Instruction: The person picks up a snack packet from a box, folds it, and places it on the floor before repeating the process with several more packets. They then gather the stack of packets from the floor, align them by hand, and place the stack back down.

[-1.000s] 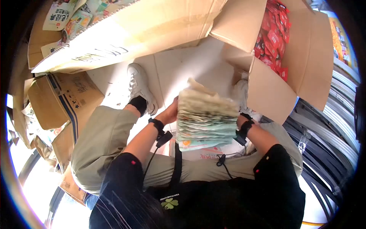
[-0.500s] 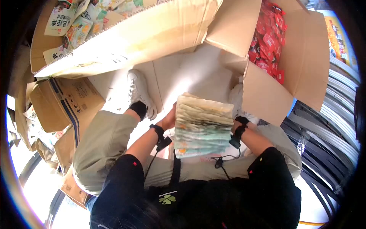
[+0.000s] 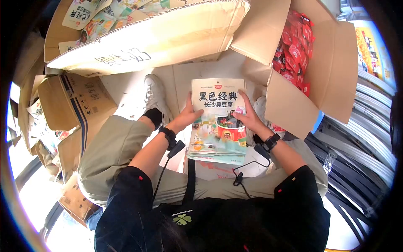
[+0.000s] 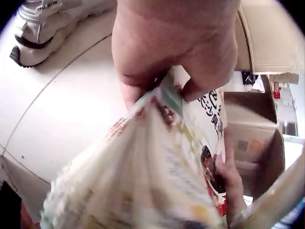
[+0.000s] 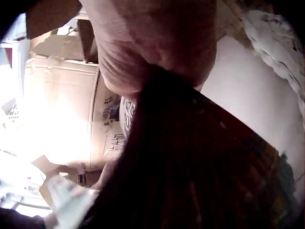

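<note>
A thick stack of printed food pouches [image 3: 218, 122] is held between both hands over the lap, its top pouch face up with large black characters and a red bowl picture. My left hand [image 3: 185, 117] grips the stack's left edge, thumb on the front. On the opposite edge my right hand [image 3: 252, 119] grips it, thumb over the picture. The left wrist view shows the pouches [image 4: 138, 176] fanned below the left hand [image 4: 176, 52], pinched between thumb and fingers. In the right wrist view the stack [image 5: 190, 157] is dark under the right hand [image 5: 157, 47].
A large carton [image 3: 147, 44] with similar pouches stands at the upper left. An open carton [image 3: 294, 103] of red packets [image 3: 296, 50] is at the upper right. Another flattened-looking carton [image 3: 90, 101] lies at the left. A shoe [image 3: 155, 94] rests on the floor [image 3: 180, 80].
The stack has tilted from showing its layered edges to showing the top pouch's printed front. Both thumbs now show on that front. The view has shifted slightly.
</note>
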{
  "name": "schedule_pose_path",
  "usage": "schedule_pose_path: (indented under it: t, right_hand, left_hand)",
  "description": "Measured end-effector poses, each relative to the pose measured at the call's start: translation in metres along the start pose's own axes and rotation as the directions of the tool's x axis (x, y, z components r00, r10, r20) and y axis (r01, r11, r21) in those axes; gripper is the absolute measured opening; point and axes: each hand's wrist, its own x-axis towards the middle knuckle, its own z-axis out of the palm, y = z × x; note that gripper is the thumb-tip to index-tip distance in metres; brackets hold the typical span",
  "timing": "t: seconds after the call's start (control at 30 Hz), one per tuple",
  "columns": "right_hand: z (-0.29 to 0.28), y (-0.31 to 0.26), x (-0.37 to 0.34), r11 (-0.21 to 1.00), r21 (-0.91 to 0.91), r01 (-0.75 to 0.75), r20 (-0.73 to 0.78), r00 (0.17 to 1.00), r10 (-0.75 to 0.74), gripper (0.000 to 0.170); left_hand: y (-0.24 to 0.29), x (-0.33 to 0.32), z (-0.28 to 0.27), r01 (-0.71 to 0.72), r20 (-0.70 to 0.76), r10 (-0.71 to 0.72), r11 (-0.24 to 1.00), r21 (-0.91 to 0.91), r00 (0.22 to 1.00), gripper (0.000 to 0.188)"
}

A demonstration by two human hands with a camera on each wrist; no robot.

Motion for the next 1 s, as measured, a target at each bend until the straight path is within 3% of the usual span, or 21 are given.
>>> schedule_pose_path:
  t: [0.03,0.07,0.1,0.2,0.43,0.5,0.6,0.67,0.7,0.73,0.77,0.8,0.83,0.87,0.9,0.93,0.97,1.0]
  right_hand:
    - [0.001,-0.007,0.002,1.0,-0.005,0.006,0.004,1.0,-0.006,0.083]
    - [0.003,-0.014,0.002,0.988,-0.13,0.084,0.015,0.996,-0.083,0.08]
    - [0.006,-0.023,0.001,0.955,-0.251,0.16,0.036,0.987,-0.156,0.077]
    - [0.02,-0.041,-0.009,0.858,-0.421,0.296,0.025,0.949,-0.315,0.061]
    - [0.035,-0.048,-0.014,0.816,-0.436,0.378,-0.009,0.905,-0.425,0.056]
    - [0.035,-0.056,-0.011,0.716,-0.53,0.455,0.042,0.857,-0.513,0.056]
    - [0.031,-0.062,-0.004,0.638,-0.581,0.506,0.147,0.835,-0.53,0.055]
    - [0.027,-0.069,-0.002,0.62,-0.614,0.489,0.163,0.847,-0.506,0.055]
    - [0.024,-0.072,0.001,0.585,-0.649,0.486,0.199,0.851,-0.486,0.056]
    - [0.022,-0.072,0.005,0.548,-0.683,0.484,0.233,0.855,-0.464,0.056]
    - [0.019,-0.071,0.007,0.552,-0.7,0.453,0.241,0.878,-0.414,0.057]
    - [0.016,-0.073,0.008,0.558,-0.699,0.447,0.234,0.88,-0.412,0.057]
    - [0.013,-0.078,0.01,0.509,-0.725,0.464,0.301,0.878,-0.372,0.058]
    - [0.01,-0.08,0.012,0.46,-0.745,0.483,0.364,0.872,-0.327,0.059]
    - [0.01,-0.077,0.018,0.372,-0.733,0.57,0.417,0.808,-0.416,0.055]
    - [0.01,-0.075,0.019,0.379,-0.736,0.561,0.406,0.813,-0.417,0.055]
    - [0.012,-0.074,0.019,0.375,-0.728,0.574,0.477,0.817,-0.324,0.055]
    - [0.015,-0.075,0.019,0.374,-0.717,0.588,0.544,0.808,-0.226,0.056]
  left_hand:
    - [-0.006,0.004,-0.001,0.043,-0.018,-0.047,0.985,-0.166,0.999,0.079]
    - [-0.012,0.007,-0.004,0.082,-0.027,-0.096,0.941,-0.328,0.995,0.079]
    - [-0.012,0.008,-0.006,0.149,0.008,-0.158,0.915,-0.376,0.987,0.064]
    - [-0.016,0.007,-0.013,0.14,0.009,-0.148,0.907,-0.397,0.989,0.05]
    - [-0.008,0.011,-0.022,0.061,-0.019,-0.075,0.908,-0.414,0.997,0.042]
    - [-0.006,0.012,-0.022,0.043,-0.045,-0.067,0.911,-0.41,0.997,0.039]
    - [0.001,0.011,-0.021,0.051,-0.021,-0.065,0.913,-0.405,0.998,0.046]
    - [0.033,-0.001,-0.012,0.153,-0.205,-0.222,0.939,-0.308,0.953,0.06]
    - [0.0,0.01,-0.029,0.017,-0.189,-0.096,0.923,-0.384,0.977,0.084]
    - [0.001,0.009,-0.029,0.021,-0.187,-0.099,0.924,-0.381,0.977,0.084]
    - [0.002,0.007,-0.029,-0.12,-0.37,0.129,0.992,0.047,0.92,0.099]
    - [0.005,0.004,-0.028,-0.174,-0.423,0.402,0.859,0.482,0.812,0.114]
    - [0.028,-0.006,-0.024,-0.164,-0.331,0.477,0.736,0.657,0.814,0.119]
    - [0.037,-0.007,-0.023,-0.165,-0.323,0.474,0.734,0.659,0.819,0.119]
    - [0.042,-0.006,-0.023,-0.238,-0.173,0.502,0.65,0.722,0.847,0.119]
    - [0.046,-0.005,-0.022,-0.319,-0.016,0.512,0.559,0.765,0.859,0.118]
    - [0.048,-0.003,-0.015,-0.396,-0.037,0.58,0.6,0.695,0.814,0.088]
    - [0.038,0.0,-0.017,-0.397,-0.028,0.574,0.6,0.694,0.818,0.088]
